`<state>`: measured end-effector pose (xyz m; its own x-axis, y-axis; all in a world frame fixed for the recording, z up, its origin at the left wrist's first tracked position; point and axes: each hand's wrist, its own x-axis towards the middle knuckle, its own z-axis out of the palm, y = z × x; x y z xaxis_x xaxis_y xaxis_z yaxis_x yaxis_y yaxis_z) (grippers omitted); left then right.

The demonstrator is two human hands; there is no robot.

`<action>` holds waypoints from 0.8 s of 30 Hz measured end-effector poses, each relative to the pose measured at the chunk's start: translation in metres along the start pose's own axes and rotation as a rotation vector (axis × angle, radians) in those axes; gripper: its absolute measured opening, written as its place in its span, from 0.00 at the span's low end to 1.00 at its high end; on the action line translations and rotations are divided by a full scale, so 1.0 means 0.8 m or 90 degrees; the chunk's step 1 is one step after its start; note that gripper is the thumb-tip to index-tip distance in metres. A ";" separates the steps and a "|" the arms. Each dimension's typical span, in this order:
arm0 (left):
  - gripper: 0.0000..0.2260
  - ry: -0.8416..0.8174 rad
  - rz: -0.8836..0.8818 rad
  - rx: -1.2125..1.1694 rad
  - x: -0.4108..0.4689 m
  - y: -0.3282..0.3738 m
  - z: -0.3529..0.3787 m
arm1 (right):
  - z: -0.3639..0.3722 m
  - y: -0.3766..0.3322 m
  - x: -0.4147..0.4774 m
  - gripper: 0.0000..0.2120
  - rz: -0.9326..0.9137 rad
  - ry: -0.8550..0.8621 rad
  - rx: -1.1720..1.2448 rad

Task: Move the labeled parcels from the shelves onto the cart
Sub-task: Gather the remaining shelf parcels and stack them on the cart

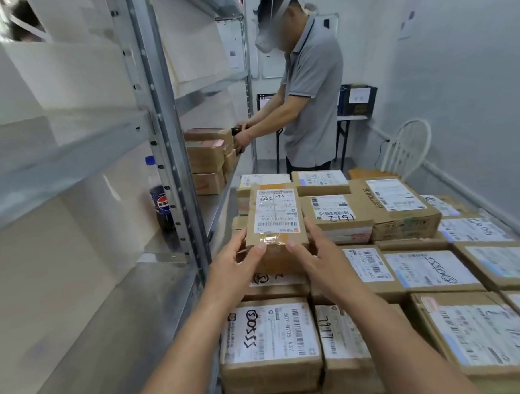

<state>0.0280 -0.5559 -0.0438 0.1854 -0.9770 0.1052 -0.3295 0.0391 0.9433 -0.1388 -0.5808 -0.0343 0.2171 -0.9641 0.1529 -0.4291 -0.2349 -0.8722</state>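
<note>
A small brown cardboard parcel (276, 223) with a white shipping label on top is held between both hands above the stacked parcels on the cart (419, 267). My left hand (236, 265) grips its left near corner, thumb on top. My right hand (315, 254) grips its right near corner, fingers along the side. Many labeled cardboard parcels fill the cart below and to the right, some with handwritten numbers. More brown parcels (209, 160) are stacked on the metal shelf further back.
The metal shelving (166, 117) runs along the left, with a cola bottle (160, 198) behind its upright. Another person (304, 90) stands at the far end handling parcels on the shelf. A white chair (408, 148) and a small table stand at the back right.
</note>
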 end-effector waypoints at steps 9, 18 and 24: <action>0.21 -0.022 0.021 0.060 0.007 -0.008 0.005 | -0.002 0.010 0.007 0.19 0.037 0.041 -0.012; 0.24 0.010 0.049 0.029 -0.007 -0.002 0.005 | -0.003 0.000 -0.005 0.17 -0.012 0.046 0.024; 0.19 0.061 0.110 0.026 -0.023 0.025 0.004 | -0.016 -0.021 -0.014 0.15 -0.072 0.059 0.073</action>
<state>0.0147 -0.5375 -0.0277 0.2089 -0.9319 0.2964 -0.4015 0.1946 0.8950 -0.1456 -0.5674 -0.0157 0.1743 -0.9408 0.2907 -0.3024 -0.3321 -0.8935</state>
